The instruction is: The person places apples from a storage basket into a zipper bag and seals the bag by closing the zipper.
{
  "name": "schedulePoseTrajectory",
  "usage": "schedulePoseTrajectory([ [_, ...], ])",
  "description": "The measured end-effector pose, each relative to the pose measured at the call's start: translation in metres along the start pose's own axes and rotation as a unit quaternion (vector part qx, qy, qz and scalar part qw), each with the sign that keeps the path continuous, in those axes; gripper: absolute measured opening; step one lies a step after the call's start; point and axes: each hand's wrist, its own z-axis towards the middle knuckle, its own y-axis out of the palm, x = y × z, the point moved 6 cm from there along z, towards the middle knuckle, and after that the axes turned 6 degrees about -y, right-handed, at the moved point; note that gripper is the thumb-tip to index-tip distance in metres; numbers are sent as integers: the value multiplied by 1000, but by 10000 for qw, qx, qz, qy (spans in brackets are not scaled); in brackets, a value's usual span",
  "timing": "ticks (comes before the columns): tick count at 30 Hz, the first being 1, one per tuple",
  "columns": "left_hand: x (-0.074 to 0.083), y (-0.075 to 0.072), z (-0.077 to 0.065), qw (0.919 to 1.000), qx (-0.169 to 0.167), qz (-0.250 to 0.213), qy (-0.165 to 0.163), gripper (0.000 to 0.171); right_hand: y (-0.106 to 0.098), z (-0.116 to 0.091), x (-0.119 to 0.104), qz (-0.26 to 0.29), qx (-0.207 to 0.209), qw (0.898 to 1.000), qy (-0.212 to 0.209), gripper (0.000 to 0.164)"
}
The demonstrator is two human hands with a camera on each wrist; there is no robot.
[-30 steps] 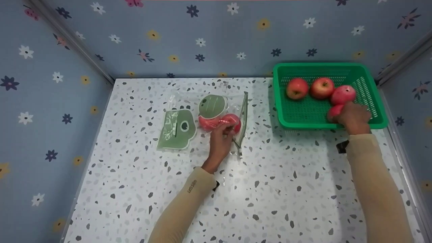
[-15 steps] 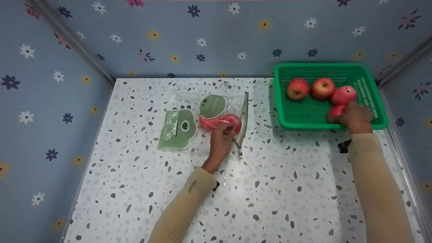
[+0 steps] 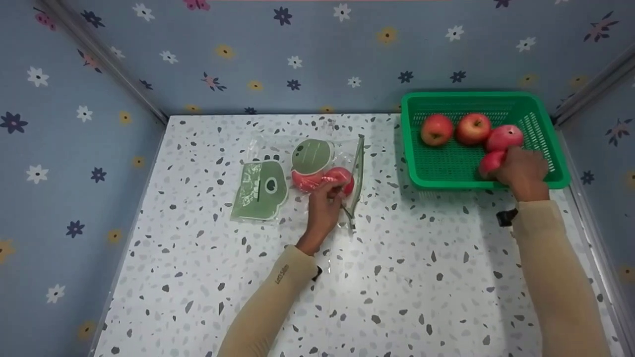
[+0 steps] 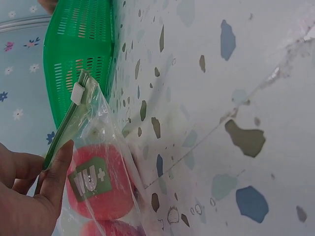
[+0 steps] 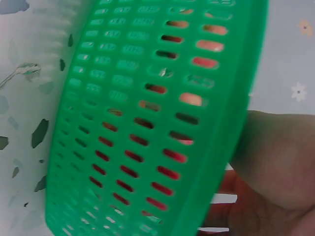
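A clear zip bag [image 3: 262, 198] with green printing lies flat on the table, with red apples [image 3: 339, 174] inside it. My left hand [image 3: 323, 210] pinches the bag's green zip edge [image 4: 61, 130] between thumb and fingers, beside a white slider [image 4: 77, 93]. On the right, my right hand [image 3: 525, 168] reaches over the front rim of a green basket [image 3: 446, 185] and grips a red apple [image 3: 491, 163]. The basket's slotted wall hides most of that apple and the fingertips in the right wrist view. Another apple [image 3: 503, 138] touches its far side.
Two more apples, one at the left [image 3: 437, 130] and one in the middle [image 3: 474, 129], sit at the back of the basket. The speckled table [image 3: 397, 297] ends at flowered walls [image 3: 317, 59] behind and at both sides.
The right hand and the apple in its grip have shifted very slightly within the basket. The left hand and the bag stay where they were.
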Motion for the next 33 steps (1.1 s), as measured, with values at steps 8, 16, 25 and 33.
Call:
schedulePoseTrajectory([
  [8,1,0,0,9999,-21,-72,-89,29,-10,-9,-25,16,250,9994,-256,67],
  [16,0,0,-1,9998,-66,-68,-192,29,-17,-19,-56,93,913,9929,-758,65],
  [25,-2,1,0,9998,-42,-65,-188,29,-20,-32,-94,-210,1406,9793,-1442,72],
  [33,1,0,-1,10000,-28,-58,-58,28,-22,-42,-117,-332,1982,9594,-1977,70],
])
